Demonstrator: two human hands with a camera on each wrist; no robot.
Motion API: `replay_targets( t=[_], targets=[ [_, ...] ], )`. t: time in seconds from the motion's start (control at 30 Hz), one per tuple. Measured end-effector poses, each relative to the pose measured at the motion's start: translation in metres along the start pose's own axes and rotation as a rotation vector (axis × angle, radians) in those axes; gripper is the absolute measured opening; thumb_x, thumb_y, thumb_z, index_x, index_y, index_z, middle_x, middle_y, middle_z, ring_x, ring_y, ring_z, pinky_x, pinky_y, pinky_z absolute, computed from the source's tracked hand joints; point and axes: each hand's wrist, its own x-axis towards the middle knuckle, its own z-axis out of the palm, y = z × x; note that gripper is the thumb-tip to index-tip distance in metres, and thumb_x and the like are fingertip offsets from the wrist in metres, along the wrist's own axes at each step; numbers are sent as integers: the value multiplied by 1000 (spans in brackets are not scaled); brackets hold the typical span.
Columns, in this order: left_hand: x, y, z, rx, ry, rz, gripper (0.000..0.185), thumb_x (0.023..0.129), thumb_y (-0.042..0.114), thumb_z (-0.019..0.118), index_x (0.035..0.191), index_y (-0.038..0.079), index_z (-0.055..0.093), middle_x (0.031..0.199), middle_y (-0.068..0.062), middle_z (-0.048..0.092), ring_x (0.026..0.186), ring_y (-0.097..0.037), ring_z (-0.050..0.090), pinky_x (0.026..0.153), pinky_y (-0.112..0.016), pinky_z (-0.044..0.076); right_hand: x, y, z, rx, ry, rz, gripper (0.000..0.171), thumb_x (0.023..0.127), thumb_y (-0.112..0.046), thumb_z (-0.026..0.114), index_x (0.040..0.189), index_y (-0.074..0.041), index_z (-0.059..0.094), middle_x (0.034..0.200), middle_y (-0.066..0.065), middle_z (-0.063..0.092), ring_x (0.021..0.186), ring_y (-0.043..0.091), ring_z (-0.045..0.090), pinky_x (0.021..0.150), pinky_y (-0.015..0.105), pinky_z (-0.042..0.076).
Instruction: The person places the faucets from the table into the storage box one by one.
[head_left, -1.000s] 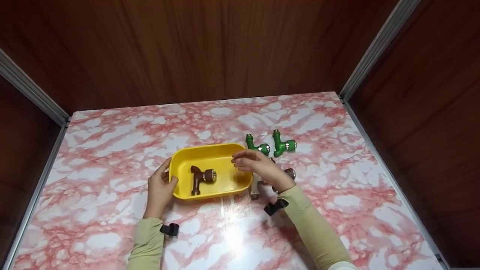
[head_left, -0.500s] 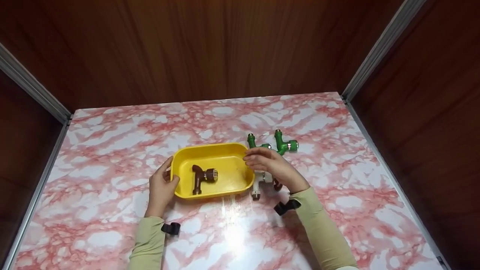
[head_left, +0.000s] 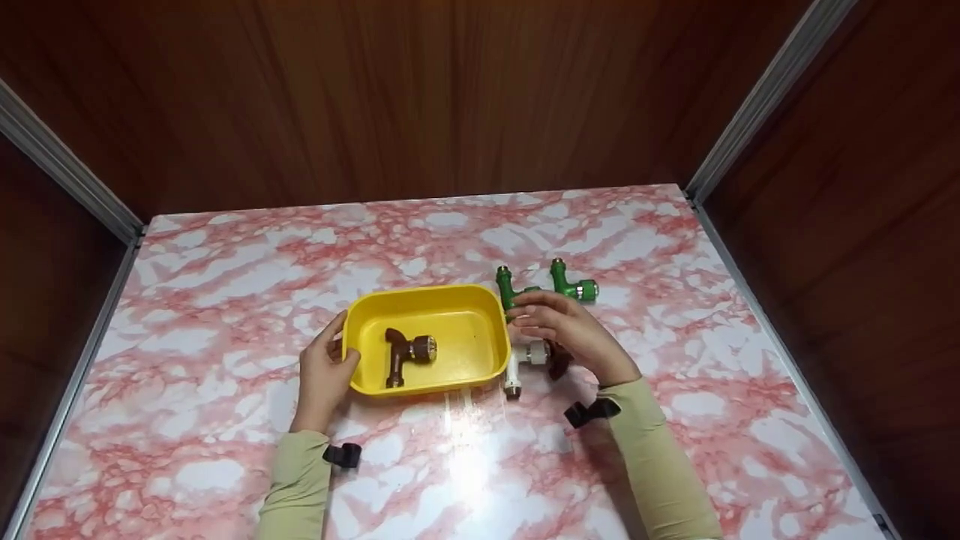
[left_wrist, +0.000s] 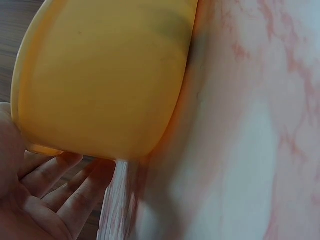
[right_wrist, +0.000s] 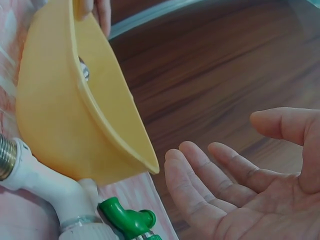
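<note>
My left hand (head_left: 321,375) grips the left end of a yellow plastic tub (head_left: 465,349), thumb at the rim and fingers against the outside. A brown tap (head_left: 400,351) lies inside, toward the tub's left. Off the tub's right end hovers my right hand (head_left: 577,334), fingers extended and holding nothing. Below it a white tap (head_left: 513,373) lies close against the tub, and a second brown tap (head_left: 559,366) is mostly hidden by the hand. Two green taps, one nearer the tub (head_left: 505,282) and partly covered, one farther right (head_left: 560,277), lie beyond the hand.
The pink-and-white marbled tabletop (head_left: 225,300) is bordered by dark wood panels (head_left: 420,97) at the back and both sides. Metal rails (head_left: 780,90) run along the corners. A black strap mount (head_left: 592,412) sits on each wrist.
My right hand has drawn back to the right, from over the tub to beyond its right rim, uncovering the white tap. My left hand keeps its hold on the tub.
</note>
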Motion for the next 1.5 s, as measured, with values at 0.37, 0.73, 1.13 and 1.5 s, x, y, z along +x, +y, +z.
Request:
replay_targets(
  t=[0.37, 0.73, 1.13, 1.5],
  targets=[
    [-2, 3, 1, 13, -1, -6, 63, 82, -8, 58, 142, 10, 48, 136, -16, 51, 100, -29, 62, 71, -22, 53, -9, 1, -16, -17, 63, 11, 47, 96, -18, 55, 135, 7, 44, 132, 29, 49, 116, 37, 53, 101, 47, 40],
    [-2, 4, -2, -21, -28, -40, 63, 84, -8, 57, 143, 11, 46, 138, -17, 49, 104, -31, 61, 70, -20, 52, -16, 2, -34, 14, 101, -8, 48, 98, -19, 53, 135, 9, 41, 127, 25, 54, 121, 49, 43, 104, 52, 34],
    [-13, 45, -6, -24, -42, -51, 61, 83, -12, 54, 141, 0, 44, 138, -25, 46, 105, -40, 59, 70, -19, 52, -25, 8, -50, 41, 132, 0, 48, 98, -18, 53, 136, 8, 41, 132, 29, 48, 122, 46, 44, 105, 56, 30],
    [-2, 2, -1, -28, -20, -38, 63, 84, -8, 57, 143, 11, 47, 138, -16, 49, 103, -32, 61, 71, -20, 52, -33, 16, -65, 14, 215, 6, 41, 99, -19, 53, 133, 3, 48, 129, 27, 52, 120, 42, 48, 105, 52, 32]
  ],
)
